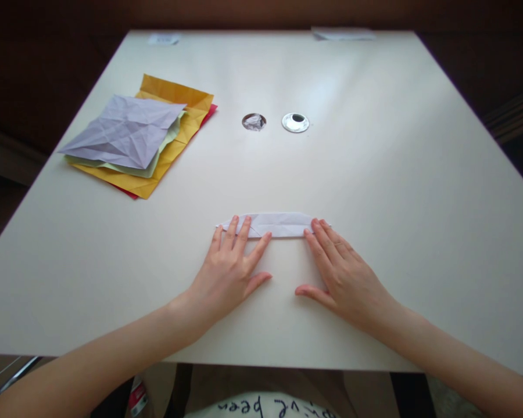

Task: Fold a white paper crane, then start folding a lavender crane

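Observation:
A narrow strip of folded white paper [283,225] lies flat near the front middle of the table, with pointed ends and crease lines. On its left part rest the spread fingertips of my left hand [230,267]; the thumb is stretched out on the table. My right hand [344,270] lies over the strip's right end, fingers straight and close together, thumb held apart. Both hands press from above and neither grips the paper. The fingers partly cover the two ends.
At the back left, a creased lilac sheet [122,130] tops a stack with a pale green sheet [159,157], yellow paper [174,139] and a red edge [209,114]. Two round cable holes [254,122] sit in the white table [375,174]. Paper [344,34] lies by the far edge.

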`<state>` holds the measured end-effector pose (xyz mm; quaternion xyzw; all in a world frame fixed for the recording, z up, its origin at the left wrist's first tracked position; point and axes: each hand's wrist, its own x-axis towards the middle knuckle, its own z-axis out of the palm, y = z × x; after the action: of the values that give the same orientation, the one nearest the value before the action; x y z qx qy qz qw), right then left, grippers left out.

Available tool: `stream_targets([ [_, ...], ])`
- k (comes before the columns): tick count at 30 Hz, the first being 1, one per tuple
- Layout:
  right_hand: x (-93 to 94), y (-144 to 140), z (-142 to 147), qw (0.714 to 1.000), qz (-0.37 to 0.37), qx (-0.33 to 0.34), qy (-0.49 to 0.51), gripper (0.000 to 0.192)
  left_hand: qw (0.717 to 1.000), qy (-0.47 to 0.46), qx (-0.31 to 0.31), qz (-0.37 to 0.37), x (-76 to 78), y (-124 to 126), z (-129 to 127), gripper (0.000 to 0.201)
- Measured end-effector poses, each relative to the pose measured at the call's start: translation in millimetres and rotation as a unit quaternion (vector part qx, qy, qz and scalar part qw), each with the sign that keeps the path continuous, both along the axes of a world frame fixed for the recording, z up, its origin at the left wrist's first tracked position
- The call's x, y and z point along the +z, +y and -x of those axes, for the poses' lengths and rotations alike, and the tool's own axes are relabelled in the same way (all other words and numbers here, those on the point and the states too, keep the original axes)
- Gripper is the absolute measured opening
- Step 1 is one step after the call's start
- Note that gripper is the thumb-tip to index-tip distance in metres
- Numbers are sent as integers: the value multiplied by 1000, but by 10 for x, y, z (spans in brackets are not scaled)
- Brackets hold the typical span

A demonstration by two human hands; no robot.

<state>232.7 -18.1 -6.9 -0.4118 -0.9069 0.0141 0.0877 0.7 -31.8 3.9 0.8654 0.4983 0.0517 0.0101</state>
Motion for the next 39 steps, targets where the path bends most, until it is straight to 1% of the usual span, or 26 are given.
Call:
stream_targets([
  [1, 24, 17, 3, 1000, -9, -4, 6, 84, 1000, 5, -5, -7, 20, 18, -5, 53],
  [3, 99, 68, 21, 999, -21, -16, 21, 73, 999, 3, -25, -29, 52, 68, -23, 41],
  [5, 194, 133, 54, 999, -27, -31, 34, 60, 996, -14, -56, -62, 64, 135, -52, 30],
  [7, 278, 204, 100, 998, -21, -48, 28, 55, 993, -39, -78, -79, 54, 209, -79, 21],
  [9, 332, 274, 152, 997, -21, -63, 45, 52, 991, -60, -90, -84, 31, 276, -91, 17],
  [13, 368, 390, 224, 988, -6, -86, 125, 36, 986, -55, -124, -97, -14, 346, -54, 18],
  [16, 390, 430, 223, 978, -25, -67, 194, 23, 983, -61, -119, -124, -18, 349, -14, 19],
  [18, 411, 426, 203, 971, -41, -50, 229, 19, 983, -88, -104, -121, 12, 340, -3, 20],
  [20, 426, 405, 177, 961, -65, -48, 264, 19, 981, -146, -81, -97, 77, 327, -3, 21],
  [22, 428, 378, 153, 948, -98, -61, 296, 24, 968, -242, -36, -56, 165, 313, -6, 20],
  [23, 423, 364, 143, 942, -116, -70, 306, 26, 953, -301, -8, -26, 208, 307, -5, 19],
  [24, 415, 349, 135, 937, -136, -80, 313, 29, 933, -360, 24, 20, 244, 303, -4, 18],
  [25, 403, 334, 132, 930, -156, -90, 319, 31, 904, -416, 57, 76, 270, 303, -2, 17],
  [26, 390, 319, 134, 924, -176, -98, 325, 33, 869, -468, 86, 140, 283, 305, 0, 17],
  [27, 375, 303, 142, 918, -192, -102, 332, 34, 824, -516, 110, 206, 281, 309, 1, 17],
  [29, 343, 271, 175, 912, -194, -89, 349, 33, 726, -587, 147, 328, 239, 318, -5, 20],
  [30, 326, 257, 200, 913, -177, -79, 359, 31, 678, -610, 162, 378, 207, 320, -13, 21],
  [31, 309, 244, 228, 916, -144, -71, 368, 27, 636, -624, 177, 419, 174, 317, -24, 20],
  [32, 291, 233, 256, 916, -97, -71, 382, 23, 601, -633, 186, 450, 143, 311, -37, 19],
  [33, 271, 225, 282, 912, -40, -81, 399, 20, 575, -640, 192, 473, 118, 301, -51, 18],
  [34, 250, 219, 304, 902, 27, -98, 420, 17, 557, -644, 194, 487, 100, 289, -65, 17],
  [35, 229, 216, 321, 885, 97, -116, 441, 15, 546, -647, 194, 496, 90, 275, -78, 17],
  [36, 209, 215, 332, 864, 164, -130, 458, 16, 542, -648, 193, 500, 86, 261, -88, 17],
  [37, 191, 215, 338, 843, 220, -138, 471, 17, 542, -647, 192, 501, 85, 248, -97, 18],
  [38, 175, 215, 340, 827, 261, -139, 478, 19, 544, -646, 191, 500, 87, 236, -105, 18],
  [39, 164, 215, 339, 817, 284, -137, 482, 20, 549, -643, 190, 499, 87, 226, -111, 19],
])
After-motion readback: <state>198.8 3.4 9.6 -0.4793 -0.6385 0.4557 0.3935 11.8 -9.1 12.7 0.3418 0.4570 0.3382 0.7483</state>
